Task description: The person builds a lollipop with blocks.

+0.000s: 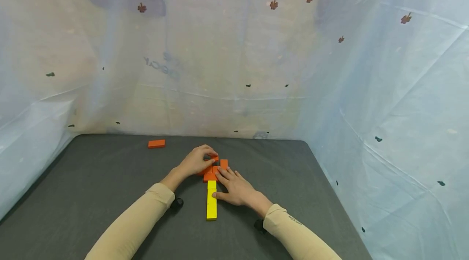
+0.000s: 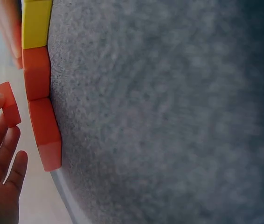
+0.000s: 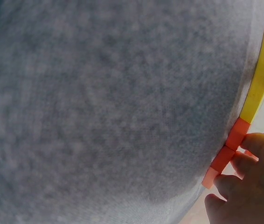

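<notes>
My left hand (image 1: 194,163) pinches a small orange block (image 2: 10,106) between thumb and fingertips, raised above the orange blocks (image 1: 210,177) set close together on the table. One more orange block (image 1: 224,164) lies at the right of that group. From the group's near side a row of yellow blocks (image 1: 211,208) runs toward me. My right hand (image 1: 236,188) lies spread, its fingertips at the right side of the orange blocks and its thumb touching the yellow row. In the right wrist view, its fingers line the far side of the orange blocks (image 3: 222,158).
A single orange block (image 1: 156,144) lies near the back edge of the dark grey table (image 1: 91,186). Translucent plastic sheeting (image 1: 205,68) hangs behind the table and along both sides. Each wrist carries a small black device (image 1: 176,204).
</notes>
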`<state>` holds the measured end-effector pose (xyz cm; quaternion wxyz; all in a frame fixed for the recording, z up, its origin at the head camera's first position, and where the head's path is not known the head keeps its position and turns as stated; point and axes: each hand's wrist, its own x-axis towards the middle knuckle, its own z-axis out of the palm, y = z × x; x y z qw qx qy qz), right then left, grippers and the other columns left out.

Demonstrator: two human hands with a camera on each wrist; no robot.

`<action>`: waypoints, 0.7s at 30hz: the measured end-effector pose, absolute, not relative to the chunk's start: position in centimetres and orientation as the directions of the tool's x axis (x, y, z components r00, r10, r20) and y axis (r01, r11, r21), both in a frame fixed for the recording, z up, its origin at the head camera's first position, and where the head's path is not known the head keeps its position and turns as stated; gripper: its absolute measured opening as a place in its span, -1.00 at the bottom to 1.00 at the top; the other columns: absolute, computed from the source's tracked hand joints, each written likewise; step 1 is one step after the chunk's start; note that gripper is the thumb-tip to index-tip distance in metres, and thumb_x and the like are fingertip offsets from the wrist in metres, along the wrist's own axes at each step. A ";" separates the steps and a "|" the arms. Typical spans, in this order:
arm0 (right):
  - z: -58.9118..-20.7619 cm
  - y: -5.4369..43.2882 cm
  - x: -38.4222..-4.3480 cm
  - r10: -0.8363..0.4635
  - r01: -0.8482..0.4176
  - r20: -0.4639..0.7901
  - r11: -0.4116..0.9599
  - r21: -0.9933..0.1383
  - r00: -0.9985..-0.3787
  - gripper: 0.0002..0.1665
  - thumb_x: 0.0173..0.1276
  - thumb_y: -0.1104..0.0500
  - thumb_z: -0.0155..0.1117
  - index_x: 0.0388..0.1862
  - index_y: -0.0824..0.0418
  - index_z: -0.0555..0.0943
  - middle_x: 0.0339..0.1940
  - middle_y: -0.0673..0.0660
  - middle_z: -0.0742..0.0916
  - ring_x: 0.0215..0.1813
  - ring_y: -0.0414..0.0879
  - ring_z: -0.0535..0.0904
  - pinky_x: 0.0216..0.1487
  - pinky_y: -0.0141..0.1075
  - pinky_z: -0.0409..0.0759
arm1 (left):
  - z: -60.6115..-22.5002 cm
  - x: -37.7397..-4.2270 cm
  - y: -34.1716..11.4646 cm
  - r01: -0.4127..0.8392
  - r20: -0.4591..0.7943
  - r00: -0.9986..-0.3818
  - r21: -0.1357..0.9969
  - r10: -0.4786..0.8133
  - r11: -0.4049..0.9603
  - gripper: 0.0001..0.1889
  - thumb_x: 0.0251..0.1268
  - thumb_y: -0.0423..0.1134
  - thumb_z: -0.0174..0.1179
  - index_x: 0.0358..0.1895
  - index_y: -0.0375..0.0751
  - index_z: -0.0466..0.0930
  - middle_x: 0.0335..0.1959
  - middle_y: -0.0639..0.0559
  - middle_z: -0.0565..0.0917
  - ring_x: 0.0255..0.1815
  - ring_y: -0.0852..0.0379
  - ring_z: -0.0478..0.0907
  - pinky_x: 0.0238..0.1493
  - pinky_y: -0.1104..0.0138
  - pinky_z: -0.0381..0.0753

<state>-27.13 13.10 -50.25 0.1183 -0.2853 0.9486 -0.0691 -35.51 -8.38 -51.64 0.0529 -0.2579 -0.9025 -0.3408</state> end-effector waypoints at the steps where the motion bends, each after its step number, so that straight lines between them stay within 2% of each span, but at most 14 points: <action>1: -50.2 13.1 -27.1 -0.557 -0.524 -0.186 0.828 -0.198 -0.810 -0.01 0.54 -0.45 0.02 0.73 -0.01 0.09 0.74 -0.04 0.10 0.73 0.05 -0.06 0.67 0.06 -0.02 | -51.6 -35.5 -8.3 0.499 0.258 -0.862 0.586 0.436 0.639 -0.77 0.44 -0.24 0.37 0.09 -0.13 0.77 0.08 -0.03 0.67 0.09 -0.05 0.64 0.15 -0.01 0.66; 9: -50.0 13.1 -26.9 -0.555 -0.524 -0.184 0.829 -0.194 -0.811 -0.02 0.54 -0.44 0.02 0.73 0.00 0.11 0.74 -0.04 0.11 0.73 0.05 -0.06 0.68 0.03 -0.02 | -51.7 -35.9 -7.6 0.499 0.208 -0.859 0.539 0.467 0.678 -0.80 0.43 -0.22 0.38 0.04 -0.07 0.79 0.07 0.01 0.67 0.09 -0.03 0.63 0.17 0.01 0.65; 21: -50.2 13.1 -27.0 -0.558 -0.528 -0.171 0.828 -0.190 -0.812 -0.01 0.54 -0.45 0.02 0.73 0.02 0.11 0.74 -0.03 0.12 0.73 0.05 -0.04 0.67 0.04 0.00 | -51.9 -36.6 -7.4 0.520 0.186 -0.844 0.514 0.504 0.682 -0.82 0.43 -0.25 0.36 0.01 -0.12 0.80 0.00 0.00 0.68 -0.01 0.03 0.64 0.11 0.07 0.67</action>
